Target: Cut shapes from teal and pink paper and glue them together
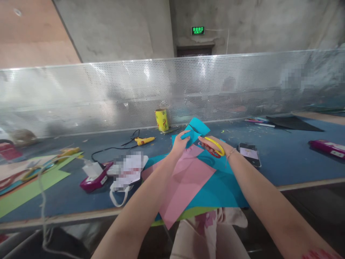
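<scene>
My left hand (180,142) pinches a piece of turquoise paper (197,128) held up above the table. My right hand (215,145) grips yellow and red scissors (213,146), whose blades reach into that paper from the right. Under both hands lie a pink sheet (183,183) and a larger turquoise sheet (221,187) spread on the blue table (291,158). A green sheet edge peeks out beneath them at the table's front.
A phone (249,153) lies right of my right hand. A yellow glue gun (144,140) with black cable, a yellow tin (162,120), a magenta box (95,178) and a white bag sit left. Green paper (29,187) lies far left. A perforated metal screen (107,93) backs the table.
</scene>
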### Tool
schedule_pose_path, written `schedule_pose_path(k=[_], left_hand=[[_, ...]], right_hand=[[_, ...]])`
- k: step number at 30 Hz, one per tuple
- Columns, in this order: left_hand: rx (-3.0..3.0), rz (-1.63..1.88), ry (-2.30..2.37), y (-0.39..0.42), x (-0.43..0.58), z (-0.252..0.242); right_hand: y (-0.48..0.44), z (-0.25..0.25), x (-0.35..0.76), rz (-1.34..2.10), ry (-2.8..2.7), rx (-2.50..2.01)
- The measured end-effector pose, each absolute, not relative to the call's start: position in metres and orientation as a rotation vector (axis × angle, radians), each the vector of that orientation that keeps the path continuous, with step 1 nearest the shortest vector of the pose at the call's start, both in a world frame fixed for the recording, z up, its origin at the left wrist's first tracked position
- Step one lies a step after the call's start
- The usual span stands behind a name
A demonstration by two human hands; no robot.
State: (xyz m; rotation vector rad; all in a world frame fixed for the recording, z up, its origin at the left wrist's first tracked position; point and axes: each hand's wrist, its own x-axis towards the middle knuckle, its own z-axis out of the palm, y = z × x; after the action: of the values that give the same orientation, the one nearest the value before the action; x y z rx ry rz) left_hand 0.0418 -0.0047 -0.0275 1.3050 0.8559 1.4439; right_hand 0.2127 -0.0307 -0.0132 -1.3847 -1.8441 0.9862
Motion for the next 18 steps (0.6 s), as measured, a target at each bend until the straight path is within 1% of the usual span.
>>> schedule_pose_path(k=[10,18], left_hand=[[1.313,1.405,0.932,0.001,0.040,-0.031],[1.324,1.467,0.888,0.006,0.040,-0.033]], right_hand=[[-0.033,-0.012,0.211,0.868,-1.821,-1.442],[-0.035,-0.011,0.218,1.066,-1.842,-1.391]])
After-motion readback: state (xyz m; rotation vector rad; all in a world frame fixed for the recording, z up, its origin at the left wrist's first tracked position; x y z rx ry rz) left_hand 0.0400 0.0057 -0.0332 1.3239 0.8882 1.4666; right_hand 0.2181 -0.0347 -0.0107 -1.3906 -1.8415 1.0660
